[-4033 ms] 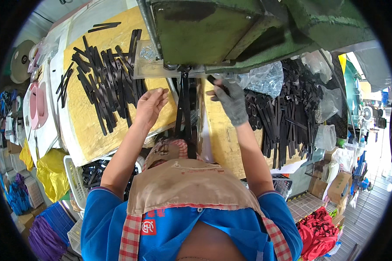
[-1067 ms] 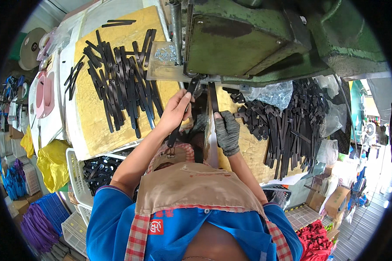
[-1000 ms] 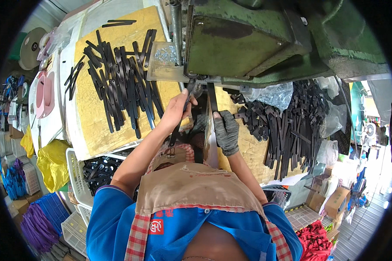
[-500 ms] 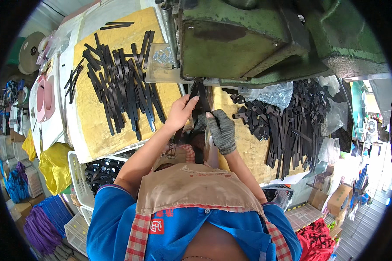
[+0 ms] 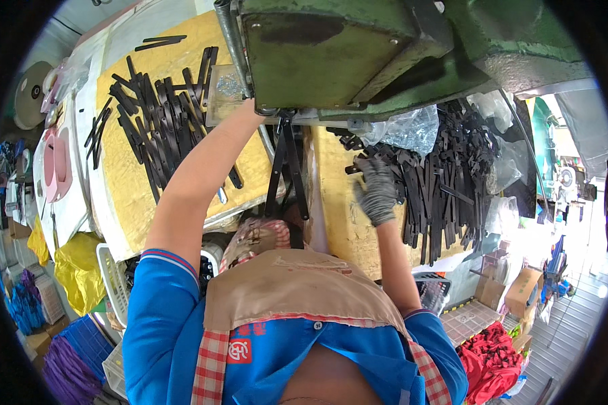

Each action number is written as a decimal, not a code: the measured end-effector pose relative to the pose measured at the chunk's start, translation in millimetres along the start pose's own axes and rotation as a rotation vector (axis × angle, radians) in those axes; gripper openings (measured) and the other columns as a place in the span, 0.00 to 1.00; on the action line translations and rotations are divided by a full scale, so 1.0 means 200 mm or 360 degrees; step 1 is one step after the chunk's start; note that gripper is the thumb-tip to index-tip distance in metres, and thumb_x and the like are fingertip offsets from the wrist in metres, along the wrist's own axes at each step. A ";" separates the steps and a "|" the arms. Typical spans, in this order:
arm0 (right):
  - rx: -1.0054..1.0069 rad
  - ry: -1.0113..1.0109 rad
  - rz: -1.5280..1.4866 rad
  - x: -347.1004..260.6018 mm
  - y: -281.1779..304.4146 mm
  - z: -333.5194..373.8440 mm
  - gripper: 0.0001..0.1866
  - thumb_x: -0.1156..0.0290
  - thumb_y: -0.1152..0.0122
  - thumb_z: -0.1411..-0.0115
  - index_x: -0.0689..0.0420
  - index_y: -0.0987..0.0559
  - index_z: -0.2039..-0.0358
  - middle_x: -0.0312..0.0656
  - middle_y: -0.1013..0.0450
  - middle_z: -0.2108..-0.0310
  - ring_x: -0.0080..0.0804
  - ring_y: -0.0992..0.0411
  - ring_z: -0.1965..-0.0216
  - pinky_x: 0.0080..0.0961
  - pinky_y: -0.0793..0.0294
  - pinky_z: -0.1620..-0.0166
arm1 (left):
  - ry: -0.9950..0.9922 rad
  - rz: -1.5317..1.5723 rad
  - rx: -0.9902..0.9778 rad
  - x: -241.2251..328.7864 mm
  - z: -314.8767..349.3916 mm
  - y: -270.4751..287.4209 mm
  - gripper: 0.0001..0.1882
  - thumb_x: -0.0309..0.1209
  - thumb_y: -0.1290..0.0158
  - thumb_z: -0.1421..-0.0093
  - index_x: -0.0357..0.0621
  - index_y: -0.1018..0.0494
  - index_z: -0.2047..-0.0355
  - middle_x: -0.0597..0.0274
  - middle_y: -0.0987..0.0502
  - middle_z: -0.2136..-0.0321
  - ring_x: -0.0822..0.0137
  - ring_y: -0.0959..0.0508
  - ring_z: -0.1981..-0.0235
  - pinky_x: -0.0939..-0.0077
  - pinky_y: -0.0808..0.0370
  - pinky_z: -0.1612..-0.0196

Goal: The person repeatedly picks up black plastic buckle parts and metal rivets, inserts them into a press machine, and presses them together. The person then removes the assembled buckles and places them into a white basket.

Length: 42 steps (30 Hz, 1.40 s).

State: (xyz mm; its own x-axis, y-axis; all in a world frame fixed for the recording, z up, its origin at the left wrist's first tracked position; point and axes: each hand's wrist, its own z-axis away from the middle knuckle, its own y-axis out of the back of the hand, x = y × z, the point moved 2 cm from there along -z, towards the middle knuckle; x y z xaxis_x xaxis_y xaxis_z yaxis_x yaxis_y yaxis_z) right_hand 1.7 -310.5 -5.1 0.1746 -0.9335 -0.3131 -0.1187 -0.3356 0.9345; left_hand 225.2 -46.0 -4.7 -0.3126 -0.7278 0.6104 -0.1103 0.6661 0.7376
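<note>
Two flat black strips with holes (image 5: 275, 177) hang from under the green machine (image 5: 317, 64), spread in a narrow V. My bare left forearm (image 5: 206, 152) reaches up beside them, and its hand is hidden behind the machine's edge by the clear tray of small metal pieces (image 5: 228, 86). My right hand (image 5: 375, 192), in a grey knit glove, is at the near left edge of the right-hand pile of black parts (image 5: 446, 179). Its fingers are blurred, so whether they hold a part does not show. A small black piece (image 5: 352, 169) is beside the fingertips.
Many black strips (image 5: 159, 125) lie on the yellow board (image 5: 111, 196) at left. A clear plastic bag (image 5: 412, 128) rests on the right pile. White baskets (image 5: 108, 270) and a pink holder (image 5: 57, 158) stand at left. Cardboard boxes (image 5: 520, 291) and red fabric (image 5: 490, 358) are at lower right.
My left hand has let go of the black strips and gone up behind the machine's edge. My right hand has moved right from the strips to the pile. The strips now hang unheld.
</note>
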 end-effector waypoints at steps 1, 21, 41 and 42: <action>0.0038 0.0055 0.0242 0.04 0.04 0.01 0.26 0.71 0.35 0.55 0.47 0.22 0.51 0.44 0.30 0.54 0.46 0.32 0.53 0.40 0.30 0.48 | -0.0003 0.0033 -0.0008 0.01 -0.01 0.00 0.10 0.30 0.45 0.38 0.34 0.26 0.63 0.53 0.24 0.73 0.66 0.27 0.72 0.70 0.30 0.65; -0.0002 -0.0472 -0.0934 0.05 -0.09 0.03 0.14 0.67 0.43 0.35 0.61 0.24 0.52 0.44 0.22 0.66 0.37 0.23 0.68 0.34 0.25 0.65 | 0.0041 0.0972 0.0511 0.19 0.68 0.14 0.09 0.24 0.38 0.45 0.35 0.21 0.63 0.59 0.27 0.69 0.69 0.27 0.70 0.78 0.31 0.66; -0.0229 0.0383 -0.0816 -0.29 -0.50 -0.84 0.15 0.62 0.40 0.38 0.58 0.26 0.55 0.41 0.25 0.66 0.30 0.26 0.71 0.30 0.22 0.66 | 0.0041 0.0120 0.0053 -0.14 0.48 0.46 0.11 0.23 0.41 0.48 0.38 0.28 0.64 0.53 0.25 0.67 0.51 0.24 0.64 0.60 0.26 0.61; -0.0095 0.0433 -0.0548 -0.23 -0.56 -0.86 0.17 0.61 0.40 0.38 0.59 0.26 0.54 0.41 0.25 0.66 0.30 0.26 0.72 0.30 0.22 0.66 | 0.0089 0.0268 0.0034 -0.12 0.49 0.47 0.11 0.23 0.41 0.47 0.38 0.27 0.64 0.53 0.25 0.67 0.52 0.23 0.64 0.62 0.26 0.61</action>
State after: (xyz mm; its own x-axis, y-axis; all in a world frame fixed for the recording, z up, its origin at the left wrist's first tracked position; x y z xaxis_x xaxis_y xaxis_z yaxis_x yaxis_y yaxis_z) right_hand 175.8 -208.7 -67.0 0.4462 -0.6986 -0.5593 0.0464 -0.6060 0.7941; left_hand 129.6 50.6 21.2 -0.2756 -0.6132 0.7403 -0.0809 0.7822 0.6178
